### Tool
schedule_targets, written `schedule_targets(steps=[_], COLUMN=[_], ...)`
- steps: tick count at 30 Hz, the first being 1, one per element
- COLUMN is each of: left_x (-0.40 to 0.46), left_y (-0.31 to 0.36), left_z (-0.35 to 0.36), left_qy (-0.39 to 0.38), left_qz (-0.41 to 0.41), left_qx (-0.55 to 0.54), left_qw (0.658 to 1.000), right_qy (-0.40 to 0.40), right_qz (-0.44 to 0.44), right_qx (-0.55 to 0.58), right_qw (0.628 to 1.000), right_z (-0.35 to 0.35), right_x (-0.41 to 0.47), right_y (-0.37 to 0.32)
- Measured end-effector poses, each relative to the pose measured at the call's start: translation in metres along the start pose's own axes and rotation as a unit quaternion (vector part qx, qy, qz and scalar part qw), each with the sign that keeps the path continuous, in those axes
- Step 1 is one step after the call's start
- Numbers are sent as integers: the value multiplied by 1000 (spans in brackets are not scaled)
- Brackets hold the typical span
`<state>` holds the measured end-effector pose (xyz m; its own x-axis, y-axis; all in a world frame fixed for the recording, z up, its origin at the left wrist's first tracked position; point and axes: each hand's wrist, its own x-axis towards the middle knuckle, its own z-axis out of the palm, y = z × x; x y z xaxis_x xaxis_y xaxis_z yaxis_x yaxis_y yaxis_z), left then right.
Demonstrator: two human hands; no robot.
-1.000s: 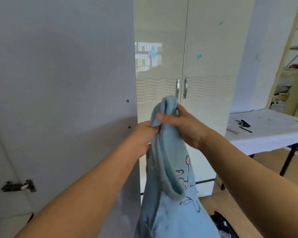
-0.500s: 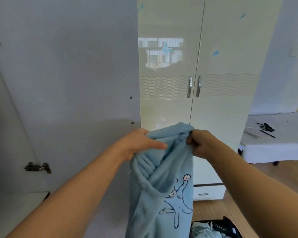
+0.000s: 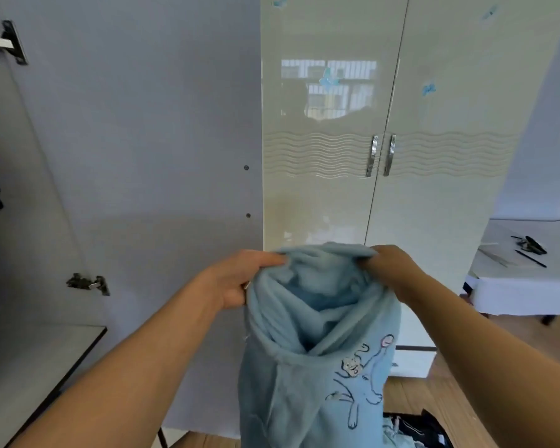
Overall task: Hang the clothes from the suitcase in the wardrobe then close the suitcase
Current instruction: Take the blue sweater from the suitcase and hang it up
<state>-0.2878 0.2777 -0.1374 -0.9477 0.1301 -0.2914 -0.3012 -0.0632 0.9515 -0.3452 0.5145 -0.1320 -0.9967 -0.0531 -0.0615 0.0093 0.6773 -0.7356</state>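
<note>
The left hand (image 3: 240, 279) and right hand (image 3: 392, 270) each pinch the top edge of the blue fleece top (image 3: 314, 350). It looks soft and floppy and sags below both grips, so holding it by the shoulders should work best.

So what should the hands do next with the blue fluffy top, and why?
Probably carry it left toward the open wardrobe and find a hanger. The left hand and right hand both grip the blue top by its upper edge, spread open, and no hanger is in it yet.
</note>
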Motion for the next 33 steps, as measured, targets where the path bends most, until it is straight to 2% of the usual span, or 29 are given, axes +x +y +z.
schedule_targets(steps=[1, 2, 3, 4, 5, 6, 7, 8, 9, 10, 12, 13, 14, 16, 18, 19, 20, 22, 23, 24, 25, 26, 27, 28, 29, 31, 32, 33], left_x=[-3, -2, 3, 8, 13, 15, 16, 17, 14, 14, 13, 12, 12, 15, 19, 23, 28, 37, 40, 44, 46, 41, 34, 31, 31, 35, 38, 40], left_y=[-1, -4, -9, -12, -15, -15, -12, -7, -3, -2, -3, -3, -4, -5, -9, -12, -15, -15, -14, -13, -11, -5, -2, -2, -3, -9, -10, -11], left_z=[5, 10, 13, 17, 20, 20, 18, 16, 17, 17, 25, 30, 34, 33, 25, 23, 23, 21, 20, 14, 9, 8, 7, 5, 5, 4, 2, -1], left_qy=[-25, -20, 2, 55, 127, 167, 179, 156, 113, 73, 47, 47, 44, 10, -24, 2, 47, 158, 187, 153, 69, -41, -129, -181, -188, -103, -52, -22], left_qz=[-4, -5, -7, 1, 19, 33, 32, 8, -23, -36, -50, -51, -49, -47, -46, -35, -10, 52, 94, 142, 173, 172, 138, 102, 72, 26, 4, -17], left_qx=[82, 206, 346, 477, 535, 511, 373, 202, 58, -43, -101, -110, -122, -81, 66, 171, 290, 501, 539, 524, 452, 325, 208, 137, 134, 183, 179, 153], left_qw=[996, 978, 938, 877, 835, 843, 910, 967, 992, 996, 993, 991, 990, 996, 996, 985, 956, 849, 816, 825, 872, 929, 960, 969, 970, 977, 982, 988], right_qy=[-38, -96, -155, -205, -258, -311, -351, -376, -390, -396, -359, -319, -284, -247, -243, -252, -268, -313, -335, -353, -375, -402, -424, -431, -413, -257, -159, -79], right_qz=[55, 100, 117, 122, 111, 85, 57, 35, 20, 5, -21, -19, -11, 49, 117, 126, 117, 85, 65, 45, 24, 0, -23, -40, -57, -99, -107, -91], right_qx=[156, 273, 340, 360, 362, 358, 349, 327, 282, 209, 32, -9, -1, 173, 385, 452, 490, 525, 533, 531, 523, 502, 472, 431, 377, 187, 53, -74], right_qw=[985, 952, 920, 902, 889, 876, 867, 866, 876, 894, 933, 948, 959, 952, 883, 846, 821, 787, 774, 769, 765, 766, 773, 792, 827, 943, 980, 990], right_z=[-4, -8, -10, -11, -11, -13, -16, -19, -22, -21, -13, -6, -1, 2, -1, -4, -5, 1, 5, 9, 12, 14, 15, 15, 16, 20, 23, 27], right_x=[3, 2, 1, 1, -1, -1, 1, 3, 4, 5, 7, 7, 9, 15, 22, 24, 25, 22, 20, 19, 18, 16, 14, 13, 15, 22, 26, 31], right_y=[1, 0, -2, -3, -6, -7, -7, -5, -2, 3, 8, 9, 11, 12, 12, 9, 4, -7, -12, -17, -19, -21, -23, -24, -23, -21, -18, -14])
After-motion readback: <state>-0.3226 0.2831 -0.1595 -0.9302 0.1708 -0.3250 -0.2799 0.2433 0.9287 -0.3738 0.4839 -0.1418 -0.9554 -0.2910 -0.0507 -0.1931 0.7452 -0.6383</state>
